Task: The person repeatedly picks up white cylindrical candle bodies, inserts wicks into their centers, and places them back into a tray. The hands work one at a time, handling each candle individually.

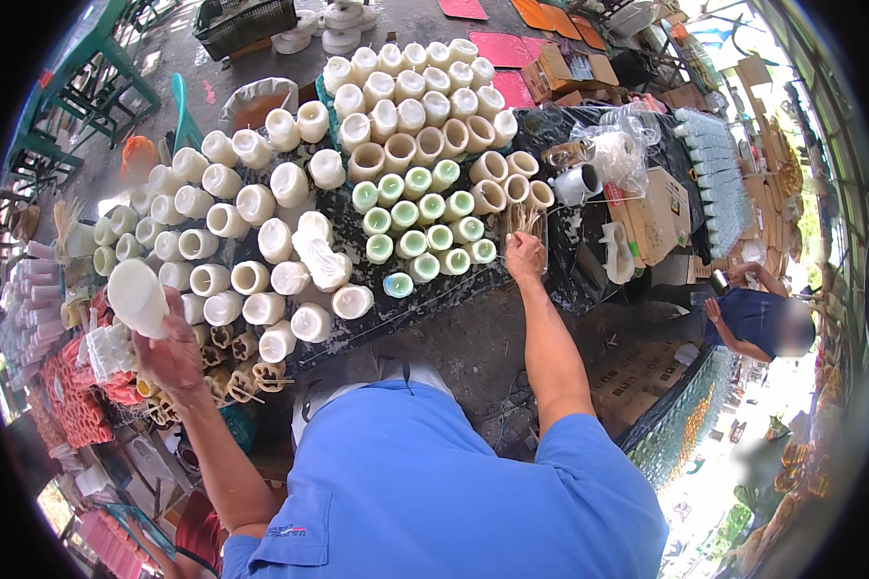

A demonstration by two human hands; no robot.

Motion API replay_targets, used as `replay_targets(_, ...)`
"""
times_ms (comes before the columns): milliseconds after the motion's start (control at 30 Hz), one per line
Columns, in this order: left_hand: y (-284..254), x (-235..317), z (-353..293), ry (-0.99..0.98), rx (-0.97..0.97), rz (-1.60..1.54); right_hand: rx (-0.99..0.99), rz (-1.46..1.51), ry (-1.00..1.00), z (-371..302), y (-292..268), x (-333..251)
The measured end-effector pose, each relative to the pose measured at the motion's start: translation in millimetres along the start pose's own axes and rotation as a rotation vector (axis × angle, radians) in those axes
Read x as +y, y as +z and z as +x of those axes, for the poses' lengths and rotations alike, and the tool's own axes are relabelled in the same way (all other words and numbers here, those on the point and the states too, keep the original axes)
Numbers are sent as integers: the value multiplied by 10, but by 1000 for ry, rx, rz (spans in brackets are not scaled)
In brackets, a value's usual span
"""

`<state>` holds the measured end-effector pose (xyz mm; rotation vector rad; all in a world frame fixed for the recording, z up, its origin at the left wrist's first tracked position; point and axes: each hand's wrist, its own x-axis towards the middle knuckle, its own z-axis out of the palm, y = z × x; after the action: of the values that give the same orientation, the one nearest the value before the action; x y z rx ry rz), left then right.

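My left hand [172,355] grips a white pillar candle [137,297] and holds it up at the left, its flat round face showing. Stretched out ahead, my right hand [525,257] has its fingers closed at the lower end of a bundle of thin straw-coloured strands [524,220], which look like wicks. Left of that hand stand several pale green candles [431,206] in rows. Cream hollow candle shells [489,198] stand just beyond the bundle. Many white candles [255,205] fill the table's left side, with a white bundle of strands [321,253] lying across some.
The dark table [396,309] ends close in front of my body. A metal pitcher [576,183] and cardboard box [661,217] stand at the right, beyond them rows of clear glasses [713,183]. Another person [758,318] works at the far right. Red netting [72,396] lies at the left.
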<state>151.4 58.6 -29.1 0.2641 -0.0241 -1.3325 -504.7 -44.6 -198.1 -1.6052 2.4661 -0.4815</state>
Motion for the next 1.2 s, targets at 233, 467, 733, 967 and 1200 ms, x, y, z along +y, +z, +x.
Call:
replay_targets(233,-20,-826,-499,-154,108,-471,17,78,151,74,11,-179)
replay_targets(467,63,-1040,-554,-286,-74,-375,20,96,175,151,129,-161)
replay_targets(733,343,-1142,-406,-453,-250,310,-35,1044,211,108,-673,-1028)
replay_targets(967,713,-1257,-251,-510,-321,702,-471,1692,8,-805,-1443,-2813)
replay_targets(1200,1088,-1265,-242,-242,-571,1318,-690,1716,-157,-1398,-1485,-3551)
